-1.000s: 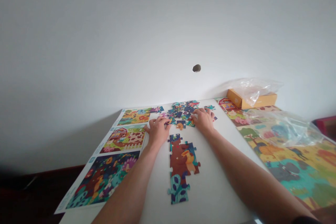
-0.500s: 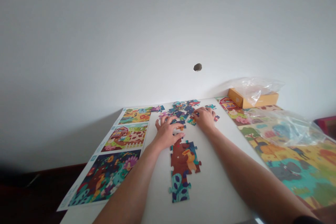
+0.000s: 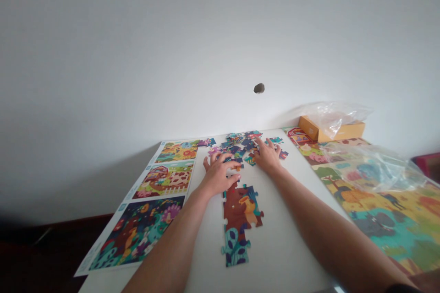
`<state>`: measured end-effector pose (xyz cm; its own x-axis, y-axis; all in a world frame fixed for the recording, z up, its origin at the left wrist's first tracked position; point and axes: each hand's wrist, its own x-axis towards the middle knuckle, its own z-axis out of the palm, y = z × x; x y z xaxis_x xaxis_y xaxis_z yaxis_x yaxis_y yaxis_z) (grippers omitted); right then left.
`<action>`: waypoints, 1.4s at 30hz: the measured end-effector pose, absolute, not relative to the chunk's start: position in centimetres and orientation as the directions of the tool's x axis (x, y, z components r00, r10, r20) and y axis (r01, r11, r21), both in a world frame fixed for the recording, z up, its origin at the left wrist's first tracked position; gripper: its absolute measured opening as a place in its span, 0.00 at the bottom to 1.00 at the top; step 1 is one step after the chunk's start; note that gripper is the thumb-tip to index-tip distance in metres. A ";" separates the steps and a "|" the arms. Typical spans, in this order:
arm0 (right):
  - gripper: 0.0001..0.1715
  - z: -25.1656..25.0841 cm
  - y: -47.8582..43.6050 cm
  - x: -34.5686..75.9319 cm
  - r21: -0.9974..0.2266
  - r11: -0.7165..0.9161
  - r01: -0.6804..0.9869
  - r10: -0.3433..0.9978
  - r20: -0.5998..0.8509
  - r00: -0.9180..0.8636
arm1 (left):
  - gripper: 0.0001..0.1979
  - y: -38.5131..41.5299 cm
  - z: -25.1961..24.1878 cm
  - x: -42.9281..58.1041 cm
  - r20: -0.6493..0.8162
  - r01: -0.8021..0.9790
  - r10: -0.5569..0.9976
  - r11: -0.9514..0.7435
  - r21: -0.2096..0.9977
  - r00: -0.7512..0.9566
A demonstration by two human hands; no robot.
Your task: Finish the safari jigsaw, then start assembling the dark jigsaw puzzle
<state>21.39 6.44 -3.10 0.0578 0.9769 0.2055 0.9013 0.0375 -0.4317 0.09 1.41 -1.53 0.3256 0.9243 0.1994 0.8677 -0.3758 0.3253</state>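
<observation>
My left hand [image 3: 218, 175] rests with its fingers spread and curved, just beyond the top end of a joined strip of jigsaw puzzle [image 3: 237, 208]. The strip shows a brown animal and teal leaves. A dark puzzle piece with some orange [image 3: 238, 164] lies by its fingers; whether they touch it I cannot tell. My right hand [image 3: 268, 154] reaches over the right side of a loose heap of puzzle pieces [image 3: 237, 150], fingers apart and nothing visibly held. A piece with green and orange [image 3: 250, 159] lies just left of its thumb.
A printed sheet with three pictures [image 3: 118, 208] lies along the left of the white table [image 3: 275, 247]. On the right is an assembled animal puzzle [image 3: 398, 224] partly under a clear plastic bag [image 3: 381, 169]. Behind it sits an orange box [image 3: 340, 132], against the wall [image 3: 206, 55].
My right hand has stretched its fingers out and away from me over the heap; they were bent in before. My left hand has hardly moved.
</observation>
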 end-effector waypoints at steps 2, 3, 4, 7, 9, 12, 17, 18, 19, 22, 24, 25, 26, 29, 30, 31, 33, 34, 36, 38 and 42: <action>0.36 -3.1 6.4 21.3 -0.399 0.058 0.915 0.982 0.187 0.019 | 0.16 1.4 -1.6 0.1 0.210 0.867 0.922 -0.380 0.324 0.326; 0.35 -3.1 6.4 21.3 -0.391 0.063 0.918 0.983 0.186 0.012 | 0.16 1.4 -1.6 0.0 0.214 0.867 0.921 -0.381 0.323 0.325; 0.34 -3.1 6.4 21.3 -0.388 0.065 0.920 0.982 0.190 0.011 | 0.16 1.4 -1.7 0.0 0.218 0.867 0.921 -0.381 0.322 0.324; 0.33 -3.1 6.5 21.3 -0.394 0.061 0.917 0.974 0.223 0.031 | 0.17 1.4 -1.7 0.0 0.217 0.866 0.920 -0.382 0.322 0.325; 0.33 -3.1 6.5 21.3 -0.398 0.062 0.915 0.971 0.236 0.037 | 0.16 1.4 -1.7 0.0 0.214 0.865 0.920 -0.383 0.325 0.327; 0.33 -3.0 6.4 21.3 -0.399 0.064 0.915 0.975 0.220 0.027 | 0.16 1.4 -1.6 0.0 0.214 0.864 0.920 -0.383 0.326 0.327; 0.30 -2.8 6.4 21.3 -0.401 0.062 0.914 0.966 0.255 0.046 | 0.15 1.3 -1.4 0.1 0.206 0.866 0.924 -0.376 0.330 0.323; 0.30 -2.8 6.3 21.4 -0.403 0.062 0.913 0.960 0.273 0.056 | 0.15 1.3 -1.4 0.1 0.203 0.865 0.925 -0.374 0.334 0.322; 0.30 -2.7 6.3 21.4 -0.406 0.062 0.912 0.954 0.294 0.066 | 0.16 1.3 -1.4 0.1 0.200 0.865 0.926 -0.372 0.337 0.321; 0.29 -2.8 6.5 21.6 -0.451 0.061 0.890 0.934 0.340 0.108 | 0.17 1.4 -1.6 0.1 0.201 0.862 0.926 -0.373 0.343 0.321; 0.25 -2.9 6.6 21.8 -0.521 0.064 0.851 0.927 0.348 0.142 | 0.18 1.5 -1.7 0.0 0.213 0.856 0.921 -0.383 0.346 0.326; 0.22 -3.0 6.7 21.9 -0.562 0.066 0.824 0.922 0.349 0.165 | 0.19 1.6 -1.8 -0.1 0.224 0.853 0.918 -0.390 0.347 0.328; 0.19 -3.0 6.8 22.0 -0.604 0.068 0.794 0.916 0.353 0.190 | 0.20 1.6 -1.9 -0.1 0.235 0.849 0.915 -0.395 0.350 0.329; 0.14 -3.2 6.9 22.1 -0.705 0.110 0.701 0.893 0.380 0.243 | 0.22 1.8 -2.2 -0.1 0.278 0.842 0.908 -0.401 0.361 0.314; 0.14 -3.2 6.9 22.1 -0.727 0.142 0.672 0.887 0.395 0.241 | 0.23 1.8 -2.2 -0.1 0.292 0.840 0.907 -0.399 0.367 0.303; 0.15 -3.2 6.9 22.0 -0.742 0.182 0.645 0.881 0.414 0.227 | 0.23 1.9 -2.3 -0.1 0.304 0.839 0.906 -0.397 0.373 0.293; 0.16 -3.3 6.8 21.9 -0.766 0.266 0.585 0.873 0.449 0.190 | 0.23 2.0 -2.5 -0.1 0.323 0.835 0.905 -0.393 0.385 0.277; 0.16 -3.3 6.7 21.7 -0.789 0.297 0.538 0.875 0.451 0.178 | 0.23 2.1 -2.6 -0.1 0.329 0.832 0.905 -0.392 0.393 0.270; 0.17 -3.3 6.4 21.3 -0.867 0.328 0.376 0.898 0.409 0.161 | 0.25 2.2 -2.6 -0.1 0.347 0.824 0.903 -0.390 0.412 0.254; 0.20 -3.3 5.9 20.8 -0.930 0.330 0.160 0.930 0.349 0.111 | 0.26 2.3 -2.6 -0.1 0.374 0.810 0.897 -0.393 0.436 0.235; 0.25 -3.3 4.9 19.6 -0.940 0.338 -0.034 0.938 0.340 -0.071 | 0.26 2.5 -2.5 -0.1 0.456 0.765 0.861 -0.446 0.464 0.225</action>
<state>19.64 4.91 -3.30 -0.0711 0.9378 0.3398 -0.0335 0.3382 -0.9405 -0.09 2.49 -2.50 0.2254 0.8608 0.4563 0.7649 -0.4465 0.4644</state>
